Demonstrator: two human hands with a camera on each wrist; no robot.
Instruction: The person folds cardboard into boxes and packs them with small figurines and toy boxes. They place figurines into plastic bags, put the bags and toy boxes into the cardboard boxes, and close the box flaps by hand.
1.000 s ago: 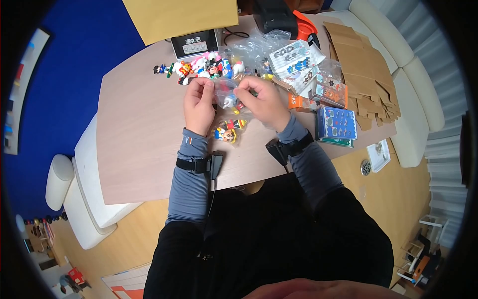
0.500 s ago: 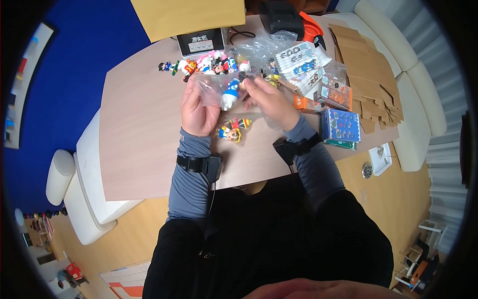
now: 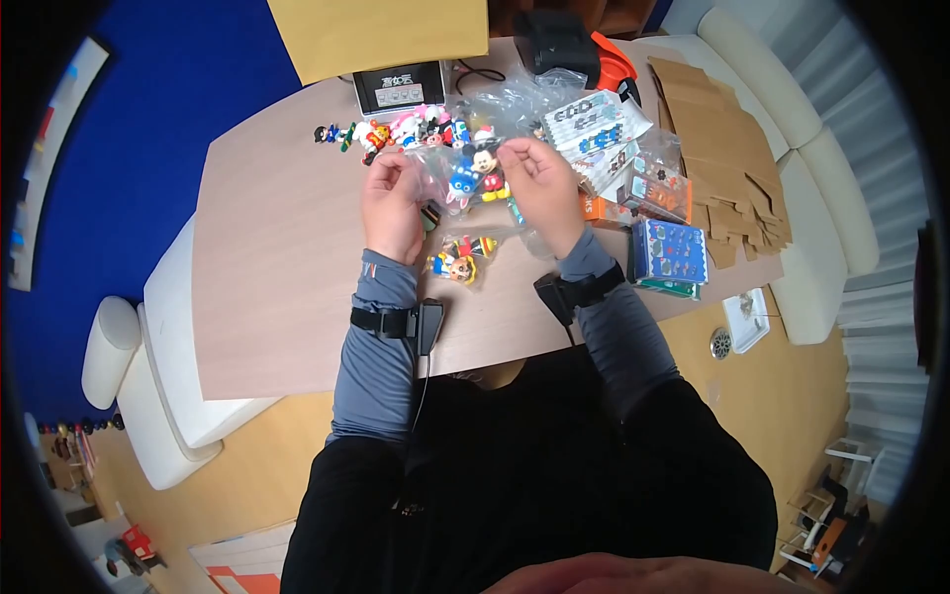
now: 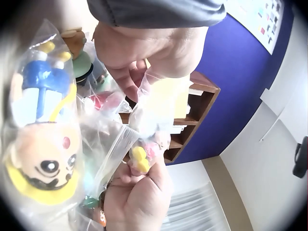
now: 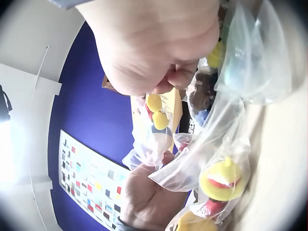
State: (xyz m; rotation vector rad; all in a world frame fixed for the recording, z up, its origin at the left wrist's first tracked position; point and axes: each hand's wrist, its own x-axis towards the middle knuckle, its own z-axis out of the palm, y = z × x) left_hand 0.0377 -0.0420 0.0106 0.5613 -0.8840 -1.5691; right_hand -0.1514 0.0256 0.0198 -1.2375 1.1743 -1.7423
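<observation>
Between my two hands hangs a clear plastic bag (image 3: 430, 168) with a mouse figurine (image 3: 487, 173) in red shorts and yellow shoes, and a blue-and-white figurine (image 3: 461, 184) beside it. My left hand (image 3: 389, 208) pinches the bag's left side with curled fingers. On the other side my right hand (image 3: 546, 193) pinches the bag by the mouse figurine, whose yellow feet (image 5: 156, 109) show in the right wrist view. Nearer the body, bagged figurines (image 3: 457, 263) lie on the table, one with a yellow hat and blue clothes (image 4: 45, 82).
Behind the hands several loose figurines (image 3: 371, 137) stand in a row before a black-and-white box (image 3: 402, 87). To the right lie printed wrappers (image 3: 599, 124), a blue box (image 3: 670, 249) and flattened cardboard (image 3: 708, 148). More clear plastic (image 3: 515, 97) lies at the back.
The right hand moved from over the mouse figurine to the bag's right side, exposing the figurine. The left hand went from loosely cupped to pinching; the bag now stretches between both hands.
</observation>
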